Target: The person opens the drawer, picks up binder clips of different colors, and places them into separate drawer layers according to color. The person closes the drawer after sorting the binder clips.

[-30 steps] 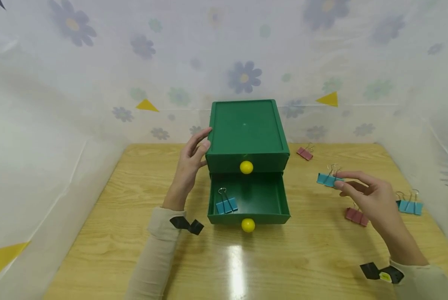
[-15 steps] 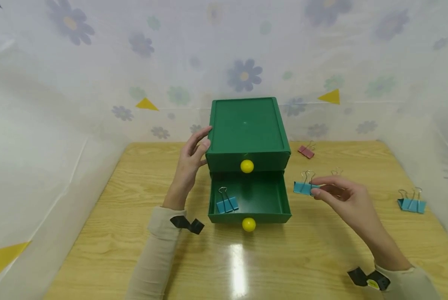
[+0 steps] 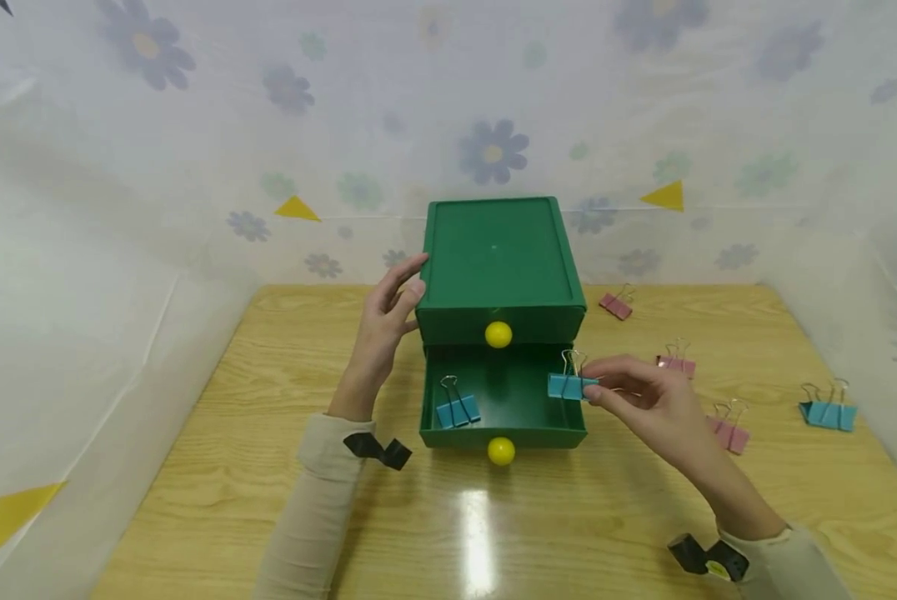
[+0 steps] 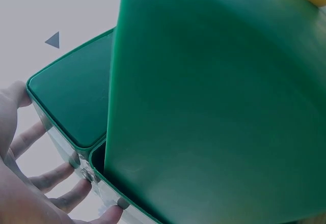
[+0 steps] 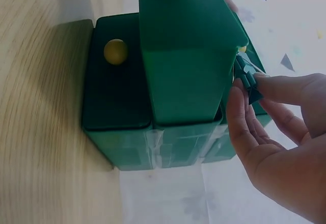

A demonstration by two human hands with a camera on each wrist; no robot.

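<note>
Right hand [image 3: 647,400] pinches a blue binder clip [image 3: 568,385] over the open lower drawer's [image 3: 503,392] right edge; left hand [image 3: 384,321], fingers straight, steadies the green cabinet [image 3: 497,254].

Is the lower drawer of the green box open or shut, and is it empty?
Open: the lower drawer is pulled out past the green box front. Not empty: one blue binder clip lies at its left.
</note>
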